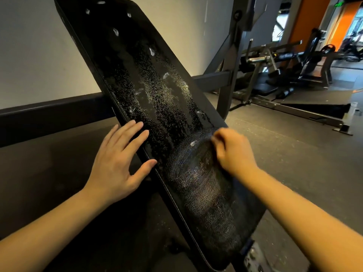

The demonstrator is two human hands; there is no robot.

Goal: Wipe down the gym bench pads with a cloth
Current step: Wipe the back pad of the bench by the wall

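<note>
While looking down from the head, straight onto a long black bench pad (149, 91), tilted, upper end high and far left, lower end near and right. Speckled all over with fine droplets and a few white blobs, streaked down the middle. Behind, a pale wall (35, 55) with a dark skirting band (49, 112); underneath, dark speckled rubber floor (284, 150). Off to the right, grey machine frames (231, 61), and beyond them an orange wall (300, 26).

And now the hands. Left hand (115, 163): released, fingers straight and spread, lying flat on the pad's left edge, thumb touching the seam. Right hand (233, 152): blurred, clenched at the pad's right edge, grasping the upper edge of a dark cloth (206, 203). Spread over the pad's lower half from that grip down toward the near end, textured, humped just beside the knuckles, overhanging the right edge. Well apart from the left hand.
</note>
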